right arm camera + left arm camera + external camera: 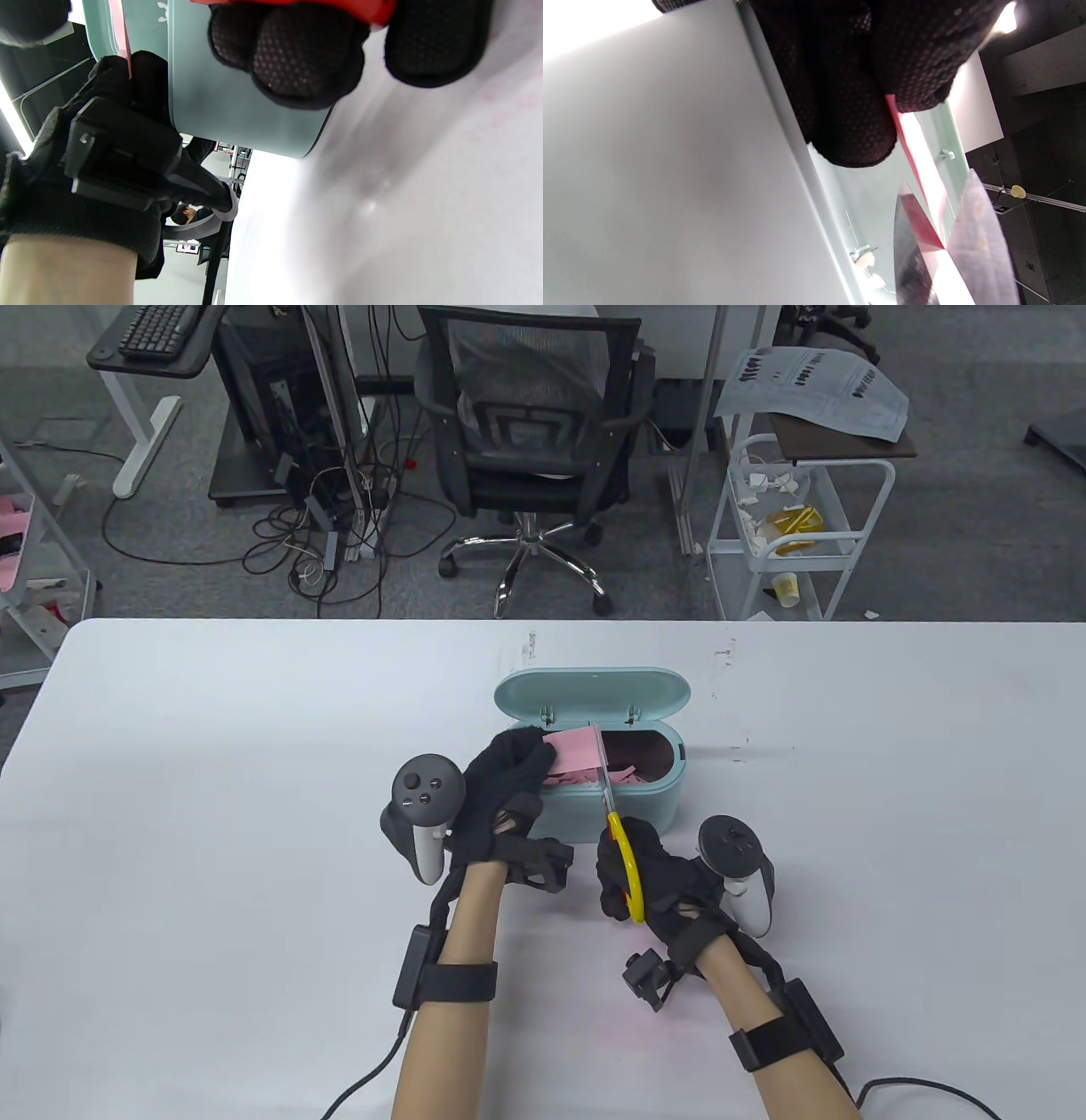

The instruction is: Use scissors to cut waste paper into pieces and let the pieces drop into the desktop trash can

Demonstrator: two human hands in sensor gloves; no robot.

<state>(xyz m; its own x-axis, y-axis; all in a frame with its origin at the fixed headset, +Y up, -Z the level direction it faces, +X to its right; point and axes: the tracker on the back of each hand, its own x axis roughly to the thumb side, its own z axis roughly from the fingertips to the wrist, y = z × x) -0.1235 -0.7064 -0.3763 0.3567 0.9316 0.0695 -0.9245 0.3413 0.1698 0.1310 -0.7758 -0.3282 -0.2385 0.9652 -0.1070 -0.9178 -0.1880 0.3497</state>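
Observation:
A mint-green desktop trash can (611, 814) stands mid-table with its lid (591, 697) swung up at the back. Several pink paper strips (624, 776) lie inside it. My left hand (506, 780) pinches a pink paper sheet (571, 751) over the can's left end. My right hand (640, 874) grips the yellow-handled scissors (622, 848), whose blades (601, 755) reach across the sheet's right edge. In the left wrist view the pink paper (920, 156) runs between my gloved fingers (852, 106) and the parted scissor blades (912, 254). The right wrist view shows my fingers (297, 59) under the red handle (339, 8), beside the can wall (220, 97).
The white table (212, 857) spreads wide around the can. Beyond its far edge stand a black office chair (530, 432), a white wire cart (789, 526) with paper scraps, and cables on the floor. A person's head shows far off in the right wrist view.

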